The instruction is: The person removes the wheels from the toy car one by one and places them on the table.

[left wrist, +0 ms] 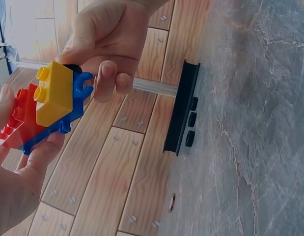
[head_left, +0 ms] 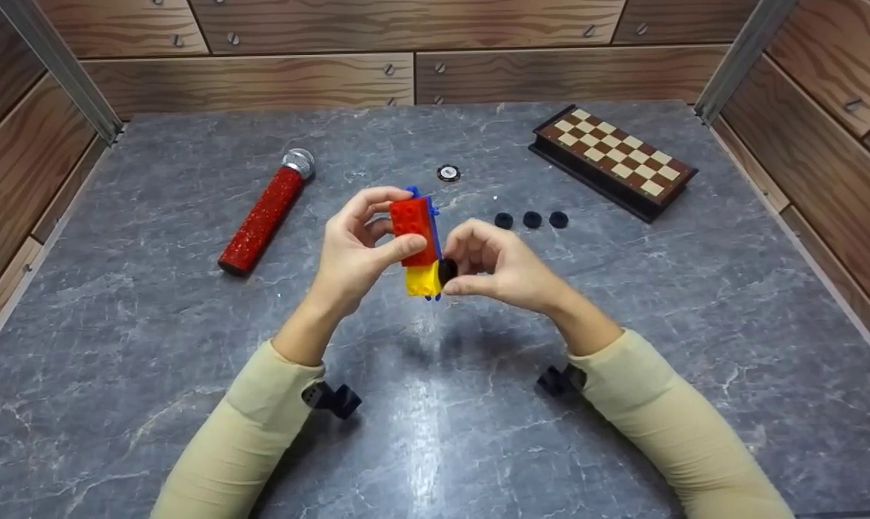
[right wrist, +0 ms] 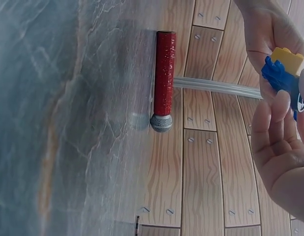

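Note:
My left hand (head_left: 359, 249) holds a toy vehicle of building bricks, thumb on one side and fingers on the other. Its red brick (head_left: 410, 216) and yellow brick (head_left: 423, 280) sit on a blue base (left wrist: 77, 112), which has hooked ends. Between the thumb and fingertips of my right hand (head_left: 507, 263) is a small black wheel (head_left: 447, 272), up against the vehicle's side by the yellow brick. The left wrist view shows the wheel mostly hidden behind the yellow brick. Both hands are raised above the table.
Three black wheels (head_left: 532, 220) lie in a row beyond my right hand. A poker chip (head_left: 448, 173) lies farther back. At left is a red glittery microphone (head_left: 265, 216); at back right, a folded chessboard box (head_left: 615, 162). Wood-patterned walls (head_left: 305, 83) border the marbled table (head_left: 117, 324).

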The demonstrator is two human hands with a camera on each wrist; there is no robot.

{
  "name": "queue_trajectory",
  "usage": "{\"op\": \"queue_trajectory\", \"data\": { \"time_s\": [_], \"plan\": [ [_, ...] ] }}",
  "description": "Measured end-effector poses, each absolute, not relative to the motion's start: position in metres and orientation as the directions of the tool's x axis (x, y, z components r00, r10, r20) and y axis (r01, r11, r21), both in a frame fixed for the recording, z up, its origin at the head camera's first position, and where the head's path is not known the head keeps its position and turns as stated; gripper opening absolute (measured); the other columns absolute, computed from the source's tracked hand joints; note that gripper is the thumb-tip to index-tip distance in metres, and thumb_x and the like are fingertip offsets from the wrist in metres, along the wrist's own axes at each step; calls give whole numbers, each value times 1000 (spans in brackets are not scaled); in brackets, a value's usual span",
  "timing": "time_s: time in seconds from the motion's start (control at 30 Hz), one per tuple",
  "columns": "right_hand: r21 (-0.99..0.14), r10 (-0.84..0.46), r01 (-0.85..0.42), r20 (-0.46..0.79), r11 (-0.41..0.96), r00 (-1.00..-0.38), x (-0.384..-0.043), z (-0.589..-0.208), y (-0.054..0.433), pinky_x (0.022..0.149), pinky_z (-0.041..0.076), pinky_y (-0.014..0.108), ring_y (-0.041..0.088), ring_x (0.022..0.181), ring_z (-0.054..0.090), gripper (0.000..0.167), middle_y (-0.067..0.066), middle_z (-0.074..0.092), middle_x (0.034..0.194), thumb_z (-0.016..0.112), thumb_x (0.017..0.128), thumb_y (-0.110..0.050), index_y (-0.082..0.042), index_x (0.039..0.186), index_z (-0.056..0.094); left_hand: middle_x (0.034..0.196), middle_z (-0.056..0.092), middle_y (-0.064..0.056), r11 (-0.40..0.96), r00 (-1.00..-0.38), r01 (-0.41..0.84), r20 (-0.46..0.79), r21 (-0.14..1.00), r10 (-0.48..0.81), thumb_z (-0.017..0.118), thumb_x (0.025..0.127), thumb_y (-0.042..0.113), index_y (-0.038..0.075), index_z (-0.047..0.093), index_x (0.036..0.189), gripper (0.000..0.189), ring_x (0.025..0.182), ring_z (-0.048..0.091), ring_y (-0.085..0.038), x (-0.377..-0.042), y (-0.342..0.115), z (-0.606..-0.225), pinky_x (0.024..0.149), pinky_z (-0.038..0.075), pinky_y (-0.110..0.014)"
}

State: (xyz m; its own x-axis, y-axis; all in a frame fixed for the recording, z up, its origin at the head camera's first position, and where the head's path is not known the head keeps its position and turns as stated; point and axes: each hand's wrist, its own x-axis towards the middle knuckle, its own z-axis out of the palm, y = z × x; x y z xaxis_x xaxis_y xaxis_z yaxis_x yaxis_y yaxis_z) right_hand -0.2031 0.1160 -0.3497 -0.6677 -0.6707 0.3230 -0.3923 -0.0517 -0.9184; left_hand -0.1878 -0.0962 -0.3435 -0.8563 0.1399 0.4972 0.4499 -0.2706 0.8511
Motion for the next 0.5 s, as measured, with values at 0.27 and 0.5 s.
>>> {"op": "queue_trajectory", "data": {
  "time_s": [0.27,0.5],
  "plan": [
    [-922,-632,-387,294,9,-717,-202,-349,116,67,53,33,24,72,59,33,15,62,85,74,76,1,5,103,56,106,57,-19,-265,-856,462,504,846,115,78,73,6,-1,56,112,46,82,61,-35,-189,-97,-343,57,53,-30],
    [-922,-621,-386,288,26,-729,-201,-348,116,67,52,32,24,71,59,27,14,63,83,73,77,-1,5,99,57,106,57,-19,-270,-859,454,498,849,122,78,74,7,0,55,113,46,83,61,-36,-189,-97,-343,58,54,-33]
  ]
}}
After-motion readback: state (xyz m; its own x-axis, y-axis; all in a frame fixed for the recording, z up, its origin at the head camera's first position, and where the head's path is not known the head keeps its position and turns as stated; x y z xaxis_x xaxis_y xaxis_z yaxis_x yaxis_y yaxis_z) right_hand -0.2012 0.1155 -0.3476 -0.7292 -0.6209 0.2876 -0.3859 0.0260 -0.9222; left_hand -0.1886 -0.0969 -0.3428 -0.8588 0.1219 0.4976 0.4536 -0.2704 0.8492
